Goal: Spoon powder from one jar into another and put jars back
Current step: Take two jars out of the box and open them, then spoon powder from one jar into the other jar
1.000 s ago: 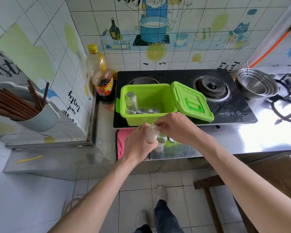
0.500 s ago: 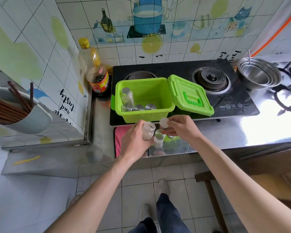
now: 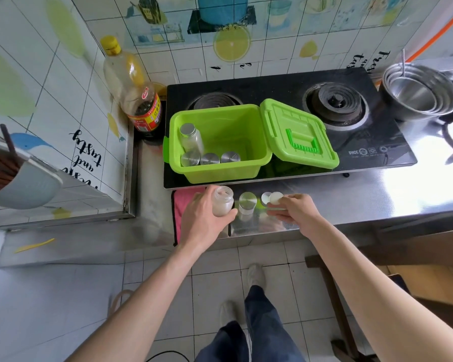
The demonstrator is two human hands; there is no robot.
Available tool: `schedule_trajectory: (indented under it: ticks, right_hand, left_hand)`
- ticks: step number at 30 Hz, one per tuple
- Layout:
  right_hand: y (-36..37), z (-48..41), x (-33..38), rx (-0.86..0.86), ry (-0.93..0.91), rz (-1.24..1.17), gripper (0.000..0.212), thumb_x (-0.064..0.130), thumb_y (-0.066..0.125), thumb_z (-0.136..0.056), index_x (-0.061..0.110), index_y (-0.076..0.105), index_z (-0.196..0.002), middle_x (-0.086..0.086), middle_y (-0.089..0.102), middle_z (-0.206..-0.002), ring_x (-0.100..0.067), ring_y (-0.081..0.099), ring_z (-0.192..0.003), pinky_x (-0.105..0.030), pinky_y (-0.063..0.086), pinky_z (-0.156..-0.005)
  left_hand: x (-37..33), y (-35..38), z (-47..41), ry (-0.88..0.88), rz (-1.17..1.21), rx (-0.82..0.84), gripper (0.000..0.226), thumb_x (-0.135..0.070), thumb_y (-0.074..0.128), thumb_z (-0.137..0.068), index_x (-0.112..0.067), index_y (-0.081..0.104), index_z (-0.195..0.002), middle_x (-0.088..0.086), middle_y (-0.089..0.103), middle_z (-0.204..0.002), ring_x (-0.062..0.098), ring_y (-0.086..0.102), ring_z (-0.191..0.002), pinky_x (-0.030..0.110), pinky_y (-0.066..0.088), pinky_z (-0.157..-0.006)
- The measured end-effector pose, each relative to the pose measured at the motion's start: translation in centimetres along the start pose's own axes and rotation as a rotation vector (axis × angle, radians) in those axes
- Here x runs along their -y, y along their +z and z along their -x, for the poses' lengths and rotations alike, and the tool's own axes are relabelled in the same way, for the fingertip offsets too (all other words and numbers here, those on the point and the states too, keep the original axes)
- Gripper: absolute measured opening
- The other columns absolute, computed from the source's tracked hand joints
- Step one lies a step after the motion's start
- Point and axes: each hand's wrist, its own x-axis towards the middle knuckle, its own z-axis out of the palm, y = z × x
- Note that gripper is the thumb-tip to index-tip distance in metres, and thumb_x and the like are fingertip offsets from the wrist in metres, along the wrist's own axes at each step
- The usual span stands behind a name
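Note:
My left hand (image 3: 207, 220) grips an uncapped glass jar (image 3: 222, 201) holding pale powder, just above the counter's front edge. A second small jar (image 3: 247, 205) with a silver lid stands on the steel counter to its right. My right hand (image 3: 293, 210) pinches a round white cap (image 3: 276, 197) by its fingertips, next to another white round piece (image 3: 265, 198) lying on the counter. Behind them an open green box (image 3: 256, 158) holds several silver-lidded jars (image 3: 209, 158), one of them taller (image 3: 190, 135).
The green box sits on a black gas stove (image 3: 377, 142), lid (image 3: 298, 137) flipped open to the right. An oil bottle (image 3: 131, 82) stands at the back left by the tiled wall. Stacked steel bowls (image 3: 419, 95) are at the right. A pink mat (image 3: 183, 205) lies under my left hand.
The cap has come off the jar; my right hand has carried it to the right and lower toward the counter. My left hand keeps the open jar, now more upright.

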Motion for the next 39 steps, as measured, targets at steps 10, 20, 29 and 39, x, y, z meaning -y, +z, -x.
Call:
schedule_trajectory:
  ticks: [10, 20, 29, 39]
  right_hand:
    - [-0.7, -4.7, -2.2, -0.207, 0.102, 0.227, 0.008, 0.010, 0.075, -0.083, 0.012, 0.070, -0.077, -0.012, 0.075, -0.082, -0.029, 0.073, -0.075, -0.042, 0.063, -0.070]
    - [-1.5, -6.3, -3.0, -0.291, 0.124, 0.372, 0.011, 0.012, 0.078, -0.081, 0.014, 0.073, -0.072, -0.015, 0.077, -0.078, -0.025, 0.065, -0.064, -0.044, 0.062, -0.080]
    - [-1.5, -5.6, -3.2, -0.299, 0.102, 0.275, 0.008, 0.007, 0.070, -0.086, 0.007, 0.077, -0.083, -0.007, 0.071, -0.062, -0.018, 0.065, -0.054, -0.037, 0.065, -0.067]
    - [-1.1, -3.8, -3.3, -0.304, -0.042, 0.326, 0.015, 0.011, 0.071, -0.087, 0.024, 0.068, -0.080, -0.003, 0.075, -0.079, -0.023, 0.076, -0.077, -0.047, 0.063, -0.084]
  left_hand:
    - [0.6, 0.7, -0.8, -0.130, 0.028, 0.073, 0.058, -0.064, 0.075, -0.082, -0.028, 0.052, -0.121, -0.013, 0.061, -0.110, 0.014, 0.060, -0.098, 0.033, 0.048, -0.074]
    - [1.1, 1.4, -1.8, -0.151, 0.003, 0.105, 0.060, -0.065, 0.073, -0.084, -0.028, 0.050, -0.124, -0.013, 0.062, -0.115, 0.014, 0.060, -0.101, 0.033, 0.044, -0.073]
    - [1.9, 2.1, -2.2, -0.140, 0.048, 0.131, 0.062, -0.065, 0.073, -0.085, -0.027, 0.047, -0.126, -0.011, 0.060, -0.117, 0.015, 0.058, -0.104, 0.036, 0.049, -0.082]
    - [3.2, 2.9, -2.5, -0.070, 0.069, 0.160, 0.066, -0.053, 0.070, -0.092, -0.017, 0.041, -0.140, -0.004, 0.053, -0.133, 0.018, 0.054, -0.119, 0.031, 0.045, -0.093]
